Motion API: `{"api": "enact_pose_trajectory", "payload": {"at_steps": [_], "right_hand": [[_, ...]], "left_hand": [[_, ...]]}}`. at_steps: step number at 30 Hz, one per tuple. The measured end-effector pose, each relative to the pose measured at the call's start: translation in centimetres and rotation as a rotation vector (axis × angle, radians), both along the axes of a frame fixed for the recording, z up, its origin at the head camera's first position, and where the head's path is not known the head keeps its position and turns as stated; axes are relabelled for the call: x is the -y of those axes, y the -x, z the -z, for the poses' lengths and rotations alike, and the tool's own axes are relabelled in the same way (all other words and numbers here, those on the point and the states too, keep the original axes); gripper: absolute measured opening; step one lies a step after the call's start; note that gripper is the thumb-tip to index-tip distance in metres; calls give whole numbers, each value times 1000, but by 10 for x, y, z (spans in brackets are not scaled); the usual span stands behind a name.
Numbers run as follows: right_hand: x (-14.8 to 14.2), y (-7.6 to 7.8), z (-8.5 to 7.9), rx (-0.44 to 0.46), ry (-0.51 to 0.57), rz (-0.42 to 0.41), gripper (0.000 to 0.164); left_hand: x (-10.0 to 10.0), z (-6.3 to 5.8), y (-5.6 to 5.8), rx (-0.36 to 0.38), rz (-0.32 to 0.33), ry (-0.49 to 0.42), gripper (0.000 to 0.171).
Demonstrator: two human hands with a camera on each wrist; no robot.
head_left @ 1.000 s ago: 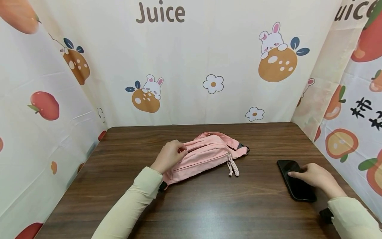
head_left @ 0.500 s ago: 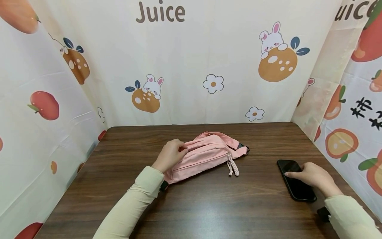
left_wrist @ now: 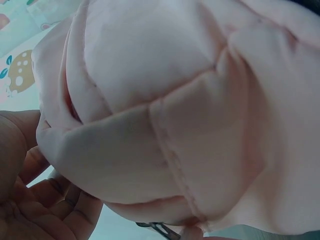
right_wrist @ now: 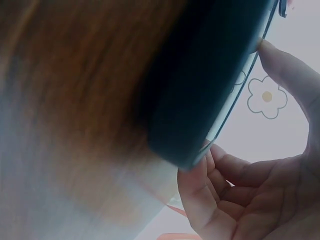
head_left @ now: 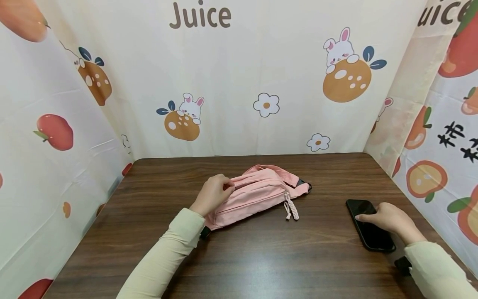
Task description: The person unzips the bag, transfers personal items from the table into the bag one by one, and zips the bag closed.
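Note:
A pink waist bag [head_left: 254,199] lies on the brown table, its upper opening partly spread and a braided zip pull [head_left: 291,206] hanging at the front. My left hand [head_left: 213,194] pinches the fabric by the left end of that opening; in the left wrist view the bag's pink side [left_wrist: 125,150] fills most of the picture. Farther right, a black smartphone [head_left: 371,232] lies face up on the table. My right hand [head_left: 396,220] holds it at the right edge, thumb on the screen and fingers [right_wrist: 197,192] curled against the side in the right wrist view.
The wooden table [head_left: 284,261] has its back edge against a printed cloth [head_left: 239,74]. More printed cloth hangs at the left and right sides. A buckle [head_left: 304,185] ends the bag's strap on the right.
The right thumb has slid slightly left across the smartphone's screen, and the right wrist has shifted a little left. My left hand, the waist bag and the smartphone stay nearly in place.

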State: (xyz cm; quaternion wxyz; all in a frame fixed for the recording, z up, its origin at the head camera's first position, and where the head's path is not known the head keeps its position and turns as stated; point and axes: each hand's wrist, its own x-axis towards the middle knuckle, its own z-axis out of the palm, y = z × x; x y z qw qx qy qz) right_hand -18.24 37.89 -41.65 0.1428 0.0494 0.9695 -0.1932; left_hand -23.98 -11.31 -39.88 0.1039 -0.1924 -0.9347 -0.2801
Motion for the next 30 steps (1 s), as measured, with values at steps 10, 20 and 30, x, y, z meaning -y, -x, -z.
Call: {"api": "enact_pose_trajectory", "payload": {"at_steps": [10,20,30], "right_hand": [[0,1,1,-19,-1,14,61],[-9,4,0,-38,34,3,56],[-25,10,-5,-41,68,-24,53]], "left_hand": [[1,0,2,-18,-3,-6,8],[1,-6,-2,-28,-9,-43,10],[2,-8,-2,-74,-9,-77,9]]}}
